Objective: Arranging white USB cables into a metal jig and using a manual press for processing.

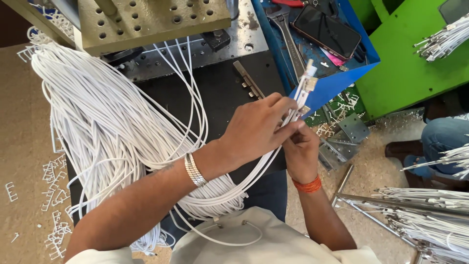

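Both hands grip a thin bunch of white cables (298, 110) just right of the big cable pile (112, 127): left hand (259, 129) pinching, right hand (300, 149) closed beneath. Light, floppy; best held near the plug ends.

Cable ends (304, 90) between left hand (256, 128) and right hand (299, 149) | cable bundle (102, 122) left of hands | perforated plate (151, 19) beyond | phone (326, 32) in tray (337, 80) beyond right hand
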